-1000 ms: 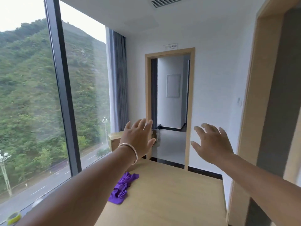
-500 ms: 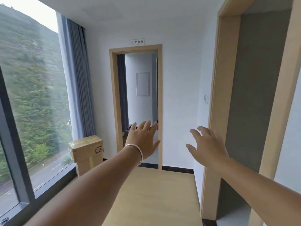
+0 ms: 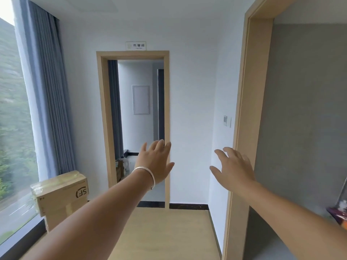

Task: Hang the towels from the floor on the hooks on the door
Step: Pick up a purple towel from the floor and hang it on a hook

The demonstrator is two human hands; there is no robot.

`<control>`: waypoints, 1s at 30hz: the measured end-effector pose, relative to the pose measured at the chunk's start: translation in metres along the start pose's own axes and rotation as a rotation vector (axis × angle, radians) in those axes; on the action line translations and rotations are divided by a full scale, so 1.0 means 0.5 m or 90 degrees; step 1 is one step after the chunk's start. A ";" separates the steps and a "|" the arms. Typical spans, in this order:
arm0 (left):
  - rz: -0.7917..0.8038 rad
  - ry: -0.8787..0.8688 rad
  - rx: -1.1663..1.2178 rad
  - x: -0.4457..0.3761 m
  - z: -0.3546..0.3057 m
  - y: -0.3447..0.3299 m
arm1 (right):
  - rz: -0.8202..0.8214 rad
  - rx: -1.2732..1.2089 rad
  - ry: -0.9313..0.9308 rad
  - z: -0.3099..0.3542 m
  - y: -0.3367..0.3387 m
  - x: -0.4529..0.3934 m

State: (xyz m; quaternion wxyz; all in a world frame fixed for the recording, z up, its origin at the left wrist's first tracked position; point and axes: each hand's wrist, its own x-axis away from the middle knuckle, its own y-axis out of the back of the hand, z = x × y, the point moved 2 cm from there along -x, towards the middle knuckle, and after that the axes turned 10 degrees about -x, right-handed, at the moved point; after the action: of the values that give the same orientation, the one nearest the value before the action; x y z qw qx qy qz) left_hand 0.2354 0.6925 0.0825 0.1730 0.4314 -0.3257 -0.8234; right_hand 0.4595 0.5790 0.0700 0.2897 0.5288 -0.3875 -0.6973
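Two bare hands are reaching forward at chest height, both holding nothing. No towel, hook or door leaf is showing in this view. The left hand (image 3: 156, 162), wearing a silver bangle (image 3: 148, 175) at the wrist, is extending straight fingers, slightly spread. The right hand (image 3: 233, 169) is spreading its fingers wide, lightly bent. Ahead, a light wooden door frame (image 3: 167, 128) is opening onto a white room; a tan cardboard box (image 3: 60, 196) is standing beside the grey curtain (image 3: 47, 91).
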 end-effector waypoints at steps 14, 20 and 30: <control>0.029 -0.014 0.006 -0.296 -0.046 -0.267 | -0.009 -0.009 0.016 -0.101 -0.214 -0.325; 0.031 -0.002 0.002 -0.494 -0.094 -0.370 | -0.016 -0.003 0.031 -0.204 -0.293 -0.521; 0.045 -0.007 0.004 -0.716 -0.146 -0.573 | 0.013 -0.007 0.043 -0.294 -0.461 -0.755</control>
State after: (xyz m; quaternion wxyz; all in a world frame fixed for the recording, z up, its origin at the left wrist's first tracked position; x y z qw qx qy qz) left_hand 0.4975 1.0755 0.0696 0.1987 0.4157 -0.3441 -0.8181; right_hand 0.7051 0.9747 0.0479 0.3123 0.5464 -0.3788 -0.6785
